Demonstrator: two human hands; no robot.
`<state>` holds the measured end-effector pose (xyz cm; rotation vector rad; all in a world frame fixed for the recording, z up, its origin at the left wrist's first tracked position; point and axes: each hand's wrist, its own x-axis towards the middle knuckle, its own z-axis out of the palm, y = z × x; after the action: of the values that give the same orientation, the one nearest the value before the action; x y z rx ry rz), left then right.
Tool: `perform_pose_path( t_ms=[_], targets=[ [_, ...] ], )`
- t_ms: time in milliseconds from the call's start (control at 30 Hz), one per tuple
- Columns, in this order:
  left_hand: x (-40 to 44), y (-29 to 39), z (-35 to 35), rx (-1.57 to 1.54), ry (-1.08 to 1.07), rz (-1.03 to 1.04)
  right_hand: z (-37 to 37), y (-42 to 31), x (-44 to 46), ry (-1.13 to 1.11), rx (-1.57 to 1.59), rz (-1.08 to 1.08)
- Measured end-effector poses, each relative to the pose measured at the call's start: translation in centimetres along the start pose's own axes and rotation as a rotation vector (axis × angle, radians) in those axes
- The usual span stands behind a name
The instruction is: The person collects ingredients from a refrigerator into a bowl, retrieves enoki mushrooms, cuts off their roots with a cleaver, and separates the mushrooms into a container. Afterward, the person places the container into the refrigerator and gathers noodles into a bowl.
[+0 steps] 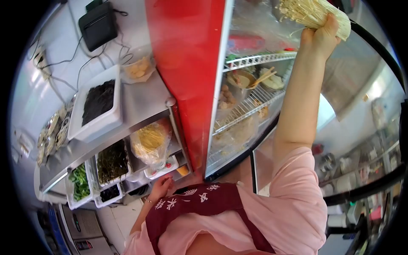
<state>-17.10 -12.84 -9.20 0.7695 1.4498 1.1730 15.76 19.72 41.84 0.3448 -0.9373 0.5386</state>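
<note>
Seen from the head camera, a person in a pink shirt [293, 195] and maroon apron [204, 202] raises a bundle of enoki mushrooms [312, 12] in the right hand [321, 40], fingers wrapped firmly around it, beside an open refrigerator with a red side panel [185, 63]. The bundle is at upper right, its strands splayed toward the refrigerator. On the wire shelves [250, 111] are food bags and 1 bowl [243, 79] with chopsticks [264, 78]. The left hand [162, 187], half open with nothing visible in it, hangs near the stainless-steel desk [144, 95], which carries a white tub [114, 119] of dark seaweed [98, 101]; leafy greens [80, 182] sit in another tub below.
</note>
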Motion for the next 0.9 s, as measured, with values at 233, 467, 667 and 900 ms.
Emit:
perform_pose_path(
  t_ms=[233,467,667,900],
  targets=[
    [2.3,0.1,0.3,0.011,-0.425,0.026,-3.8,-14.8,-6.8,-0.057,-0.047,0.123],
    [0.5,3.4,10.7,0.505,-1.070,0.354,0.3,-33.7,-27.3,0.454,-0.257,0.280],
    [-4.8,10.0,25.6,0.690,-1.124,1.454,6.3,-48.3,-35.9,0.716,-0.367,0.321],
    [-12.1,12.2,42.3,1.012,-1.033,2.091,11.0,-63.9,-42.9,1.133,-0.951,-0.087]
  ],
)
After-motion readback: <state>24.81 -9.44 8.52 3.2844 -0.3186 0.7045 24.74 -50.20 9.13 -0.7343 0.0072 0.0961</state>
